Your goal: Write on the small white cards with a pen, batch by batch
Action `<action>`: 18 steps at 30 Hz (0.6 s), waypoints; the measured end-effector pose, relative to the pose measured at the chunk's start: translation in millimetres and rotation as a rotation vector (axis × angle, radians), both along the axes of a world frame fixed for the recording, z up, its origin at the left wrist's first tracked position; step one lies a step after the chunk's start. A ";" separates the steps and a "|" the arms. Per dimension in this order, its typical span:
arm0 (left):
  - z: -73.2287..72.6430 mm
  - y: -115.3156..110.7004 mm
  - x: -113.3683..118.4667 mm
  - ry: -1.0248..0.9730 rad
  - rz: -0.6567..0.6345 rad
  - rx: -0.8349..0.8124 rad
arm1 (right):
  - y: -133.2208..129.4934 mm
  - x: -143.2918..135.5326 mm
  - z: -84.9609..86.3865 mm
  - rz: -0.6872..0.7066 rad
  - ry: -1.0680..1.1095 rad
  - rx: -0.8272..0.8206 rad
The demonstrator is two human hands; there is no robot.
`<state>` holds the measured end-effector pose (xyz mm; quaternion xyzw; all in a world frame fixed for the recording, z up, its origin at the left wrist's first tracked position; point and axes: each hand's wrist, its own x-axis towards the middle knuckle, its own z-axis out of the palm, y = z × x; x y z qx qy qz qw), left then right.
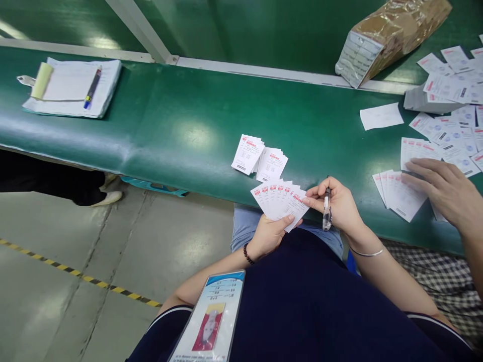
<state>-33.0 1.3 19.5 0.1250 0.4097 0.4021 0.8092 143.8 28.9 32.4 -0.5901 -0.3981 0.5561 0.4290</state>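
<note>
The one view looks forward and steeply down from the wearer's head, fairly near above the left hand (268, 234) and the right hand (339, 205), taking in the shirt (298, 301) on their near side, the tabletop (184, 125) beyond them, and the floor (169, 241) left of the left hand.

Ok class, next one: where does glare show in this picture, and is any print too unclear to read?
Head view: pale glare on the green tabletop, left of the small card stacks; head view: soft reflections on the floor, highlights on the plastic-wrapped parcel; head view: the fanned cards in the left hand have clear outlines, but their finest print is unreadable.
</note>
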 end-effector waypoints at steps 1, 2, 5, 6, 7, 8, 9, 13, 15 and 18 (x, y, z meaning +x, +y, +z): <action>-0.2 0.0 0.1 0.002 0.001 0.006 | -0.2 0.2 -0.7 0.001 0.010 -0.004; -0.2 0.0 0.1 0.002 0.000 0.010 | -0.5 0.4 -1.5 0.001 0.018 -0.007; -0.1 0.3 0.0 0.001 -0.006 0.024 | -0.9 1.0 -3.2 0.008 0.044 -0.013; -0.1 0.4 0.0 0.004 -0.002 0.033 | -0.9 1.0 -3.3 0.011 0.051 -0.016; -0.1 0.4 0.0 0.009 0.003 0.042 | -1.0 1.1 -3.2 0.015 0.056 -0.022; -0.3 0.4 0.1 0.014 0.006 0.052 | -1.0 1.1 -2.8 0.018 0.060 -0.029; -0.6 0.2 0.2 0.019 0.008 0.059 | -1.1 1.0 -2.4 0.021 0.061 -0.035; -2.3 -0.7 1.0 0.021 0.004 0.064 | -2.2 1.6 -1.7 0.028 0.051 -0.022; -2.7 -1.0 1.1 0.020 0.006 0.064 | -3.4 2.7 -2.0 0.029 0.037 -0.013; -2.3 -1.5 0.7 0.023 0.009 0.069 | -4.8 5.0 -0.2 0.044 0.018 -0.009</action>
